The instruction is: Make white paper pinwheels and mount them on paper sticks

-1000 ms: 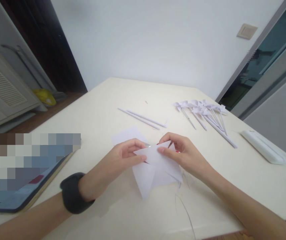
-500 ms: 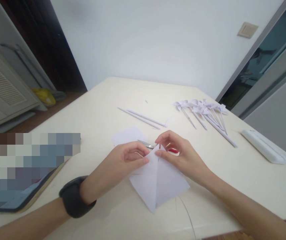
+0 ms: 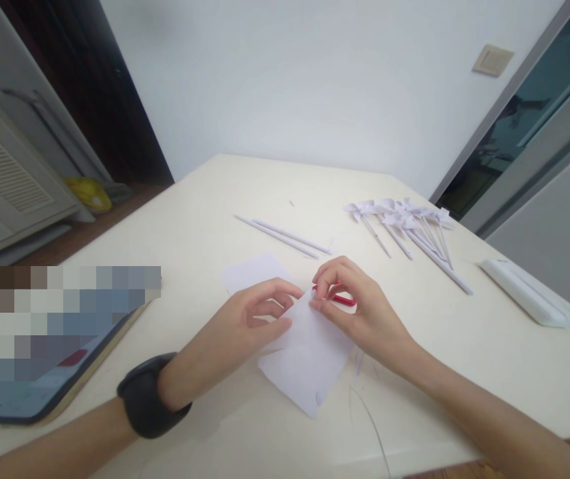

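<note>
A white square of paper (image 3: 307, 359) is held tilted above the table, one corner pointing toward me and a small slit or mark near that corner. My right hand (image 3: 352, 299) pinches its upper corner between thumb and fingertips. At the left edge, my left hand (image 3: 259, 313) has its thumb on the paper and its fingers loosely curled behind. Red-handled scissors (image 3: 347, 301) lie behind my right hand, mostly hidden. Another white paper sheet (image 3: 255, 269) rests flat just beyond my left hand.
Two white rolled-paper sticks (image 3: 285, 236) lie farther back on the table (image 3: 175, 233). Several paper pinwheels (image 3: 404, 216) are piled at the back right, near a white packet (image 3: 527, 293). A partly blurred tablet (image 3: 60, 392) sits at left; a thin wire-like strand (image 3: 377, 432) crosses the front.
The paper's centre fold, plain before, now looks flattened, and its right side has drawn in toward the left. My right hand's fingers have closed tighter at the top corner.
</note>
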The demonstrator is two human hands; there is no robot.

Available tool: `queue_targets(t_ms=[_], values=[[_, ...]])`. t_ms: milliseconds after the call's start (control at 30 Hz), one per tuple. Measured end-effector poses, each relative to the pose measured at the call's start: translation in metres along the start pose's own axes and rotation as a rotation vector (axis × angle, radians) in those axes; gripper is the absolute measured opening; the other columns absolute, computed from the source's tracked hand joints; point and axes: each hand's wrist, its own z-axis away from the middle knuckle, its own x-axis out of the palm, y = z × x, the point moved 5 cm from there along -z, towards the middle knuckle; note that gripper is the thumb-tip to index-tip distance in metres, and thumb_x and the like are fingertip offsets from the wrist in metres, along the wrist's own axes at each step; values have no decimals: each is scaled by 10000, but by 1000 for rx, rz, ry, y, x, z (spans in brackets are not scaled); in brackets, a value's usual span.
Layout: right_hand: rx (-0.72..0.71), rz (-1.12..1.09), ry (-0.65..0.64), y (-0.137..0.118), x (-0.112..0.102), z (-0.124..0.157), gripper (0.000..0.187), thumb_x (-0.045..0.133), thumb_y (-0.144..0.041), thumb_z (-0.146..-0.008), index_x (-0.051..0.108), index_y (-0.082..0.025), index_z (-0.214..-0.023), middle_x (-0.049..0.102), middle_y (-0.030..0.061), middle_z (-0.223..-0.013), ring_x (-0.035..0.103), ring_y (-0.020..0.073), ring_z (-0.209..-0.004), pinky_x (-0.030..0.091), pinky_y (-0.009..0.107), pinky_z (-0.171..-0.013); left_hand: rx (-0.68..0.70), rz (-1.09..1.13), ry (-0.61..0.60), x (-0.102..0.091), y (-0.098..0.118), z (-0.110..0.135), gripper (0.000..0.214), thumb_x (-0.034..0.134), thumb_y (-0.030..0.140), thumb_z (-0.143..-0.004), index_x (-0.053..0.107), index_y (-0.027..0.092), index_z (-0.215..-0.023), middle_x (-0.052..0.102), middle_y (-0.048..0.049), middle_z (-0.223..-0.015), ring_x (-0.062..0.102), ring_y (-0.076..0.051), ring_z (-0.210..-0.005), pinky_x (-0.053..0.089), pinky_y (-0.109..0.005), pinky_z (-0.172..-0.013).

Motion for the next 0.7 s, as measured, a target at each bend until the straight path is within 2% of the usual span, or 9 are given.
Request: queue_targets(t_ms=[267, 367, 567, 700], values=[[43, 27, -27, 2, 2, 0, 63, 564, -142, -816, 559, -200, -841, 534, 35, -974, 538, 139, -851, 481, 258, -691, 40, 34, 2, -2, -9, -1, 161, 530, 206, -820, 601, 217, -964, 628, -54, -978, 602, -225, -888, 495, -326, -735], [-14, 25, -19, -2, 2, 0, 96, 558, -115, -814, 562, -203, -854, 537, 37, -971, 537, 143, -856, 475, 265, -698, 56, 73, -12, 1, -10, -1, 153, 550, 263, -825, 619, 224, -955, 645, -54, -1002, 607, -229, -876, 489, -326, -730], [-111, 29, -30, -8, 5, 3, 153, 554, -58, -795, 573, -199, -852, 538, 34, -950, 537, 143, -874, 469, 274, -746, 2, 167, -12, 5, -9, 0, 174, 554, 327, -831, 668, 234, -924, 676, -34, -952, 607, -202, -835, 471, -274, -690], [-146, 54, -35, -10, 7, 4, 143, 563, -58, -788, 578, -193, -832, 541, 37, -952, 545, 143, -871, 465, 280, -774, -36, 182, -5, 4, -10, 0, 160, 578, 330, -807, 684, 212, -783, 677, -11, -780, 601, -174, -720, 462, -244, -624]])
